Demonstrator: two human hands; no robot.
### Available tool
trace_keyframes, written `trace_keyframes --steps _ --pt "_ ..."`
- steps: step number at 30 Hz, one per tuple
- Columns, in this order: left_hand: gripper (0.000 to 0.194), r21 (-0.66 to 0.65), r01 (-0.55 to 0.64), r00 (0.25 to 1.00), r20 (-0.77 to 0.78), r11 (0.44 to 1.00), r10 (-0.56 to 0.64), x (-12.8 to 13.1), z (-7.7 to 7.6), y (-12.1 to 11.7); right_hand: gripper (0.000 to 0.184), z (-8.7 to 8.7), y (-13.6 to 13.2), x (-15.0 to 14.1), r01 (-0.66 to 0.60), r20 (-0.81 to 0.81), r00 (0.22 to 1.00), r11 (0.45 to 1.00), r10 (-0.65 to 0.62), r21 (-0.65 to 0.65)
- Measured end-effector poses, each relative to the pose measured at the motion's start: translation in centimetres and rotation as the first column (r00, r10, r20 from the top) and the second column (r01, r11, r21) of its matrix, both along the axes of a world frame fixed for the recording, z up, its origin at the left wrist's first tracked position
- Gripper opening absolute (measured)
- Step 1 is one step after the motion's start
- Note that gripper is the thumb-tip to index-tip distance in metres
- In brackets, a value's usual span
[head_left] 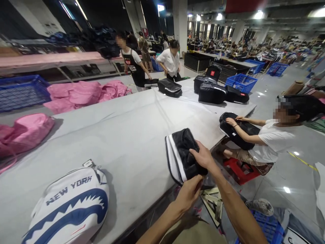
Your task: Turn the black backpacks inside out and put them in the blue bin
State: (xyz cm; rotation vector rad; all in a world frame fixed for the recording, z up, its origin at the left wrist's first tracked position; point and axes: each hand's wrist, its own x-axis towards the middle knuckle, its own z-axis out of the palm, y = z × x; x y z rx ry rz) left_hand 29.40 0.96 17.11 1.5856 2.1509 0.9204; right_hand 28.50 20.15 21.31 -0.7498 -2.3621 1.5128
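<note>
1. Nearest the camera, two bare forearms (pixel 230 206) rise from the bottom edge, ending in the left hand (pixel 188 193) and the right hand (pixel 201 156).
2. Both have hold of one black bag (pixel 185 146), which has a white strip and a white panel down its left side. It is at the near edge of the pale table (pixel 132 135), right of centre.
3. The right hand is closed on the bag's right side, thumb laid over the upper face, the other fingers out of sight. The left hand is drawn nearly together, pinching the lower corner.
4. The step in hand looks like handling or shaping the bag by its edges; the next move would seem to call for one hand steadying it while the other shifts its hold.
5. A white backpack (pixel 73 189) lettered NEW YORK rests on the table at lower left, rounded as though filled; its contents are hidden.
6. Beyond the far end is a blue basket (pixel 241 83). At far left, a blue crate (pixel 22 93) sits beside pink bags (pixel 85 93); its inside is too dim to read with confidence.
</note>
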Motion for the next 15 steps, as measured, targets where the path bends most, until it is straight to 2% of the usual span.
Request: trace_keyframes --steps 1,2,3,5,7,8,10,13,14,15 --pt "0.043 0.197 0.080 0.994 -0.093 0.977 -0.062 -0.2 1.8 -0.6 0.067 0.2 0.1 0.3 -0.067 0.009 0.998 0.997 0.066 0.032" --pt "0.044 0.347 0.131 0.973 -0.226 0.929 -0.053 -0.6 3.6 -1.3 0.067 0.5 0.3 0.5 -0.125 0.014 0.992 0.990 0.124 0.058" --pt "0.044 0.419 0.131 0.948 -0.319 0.899 0.011 -1.2 5.3 -1.8 0.066 0.8 0.5 0.6 -0.176 0.015 0.984 0.981 0.175 0.077" --pt "0.037 0.448 0.083 0.892 -0.432 0.890 0.134 -3.2 7.8 -2.8 0.064 1.4 1.3 0.8 -0.252 0.013 0.968 0.963 0.252 0.095" --pt "0.037 0.334 0.083 0.786 -0.601 0.939 0.145 -5.9 8.7 -3.4 0.063 2.1 2.5 1.0 -0.303 0.027 0.953 0.947 0.302 0.103" --pt "0.046 0.238 0.129 0.709 -0.701 0.963 0.078 -7.3 8.6 -3.5 0.063 2.5 3.1 1.2 -0.323 0.050 0.946 0.940 0.319 0.109" --pt "0.062 0.088 0.224 0.571 -0.819 0.971 -0.058 -9.7 7.6 -3.7 0.064 3.1 4.2 1.7 -0.343 0.115 0.937 0.930 0.329 0.133" --pt "0.088 0.012 0.359 0.457 -0.874 0.933 -0.165 -11.5 5.1 -4.2 0.062 3.5 5.1 2.5 -0.294 0.198 0.947 0.932 0.254 0.210" --pt "0.082 -0.001 0.367 0.428 -0.887 0.930 -0.170 -11.7 4.2 -4.5 0.060 3.5 5.2 2.7 -0.258 0.208 0.956 0.935 0.209 0.244" --pt "0.065 -0.018 0.352 0.399 -0.902 0.936 -0.168 -11.7 3.2 -5.0 0.060 3.3 5.2 2.9 -0.208 0.209 0.966 0.936 0.152 0.283"
